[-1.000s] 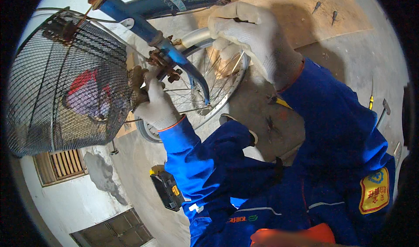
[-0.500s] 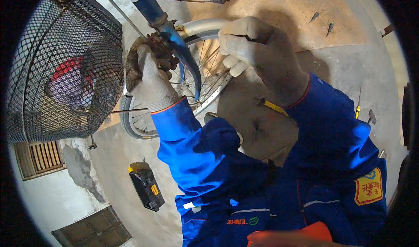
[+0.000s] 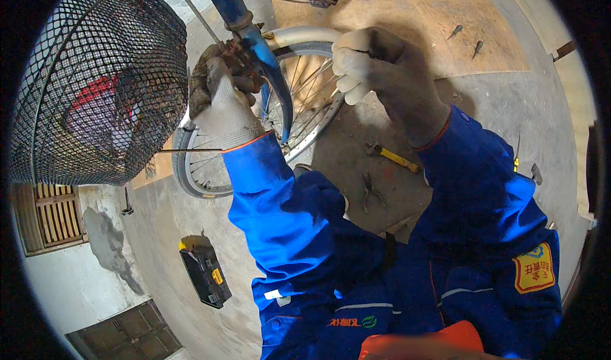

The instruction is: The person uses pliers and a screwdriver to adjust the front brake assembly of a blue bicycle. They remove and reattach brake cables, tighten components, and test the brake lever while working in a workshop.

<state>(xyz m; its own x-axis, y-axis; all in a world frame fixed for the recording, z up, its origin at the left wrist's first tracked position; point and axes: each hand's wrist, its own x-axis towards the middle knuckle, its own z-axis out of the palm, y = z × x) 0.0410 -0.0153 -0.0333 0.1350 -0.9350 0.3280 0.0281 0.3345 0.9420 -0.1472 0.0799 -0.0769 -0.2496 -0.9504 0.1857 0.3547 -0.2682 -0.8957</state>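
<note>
Beside left hand — mesh basket

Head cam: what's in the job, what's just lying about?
At the hands:
- rusty fittings by the blue fork, at the left hand
- front wheel, nearest the curled right hand; anything in its grip is hidden

Lying about, untouched:
- yellow-handled tool
- pliers
- black toolbox
- two small dark tools

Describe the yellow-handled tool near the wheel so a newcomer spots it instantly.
Find the bicycle's front wheel. On the floor to its lower right, just left of the right sleeve, lies the dark-headed tool. Its yellow handle distinguishes it from the dark pliers just below.
</note>
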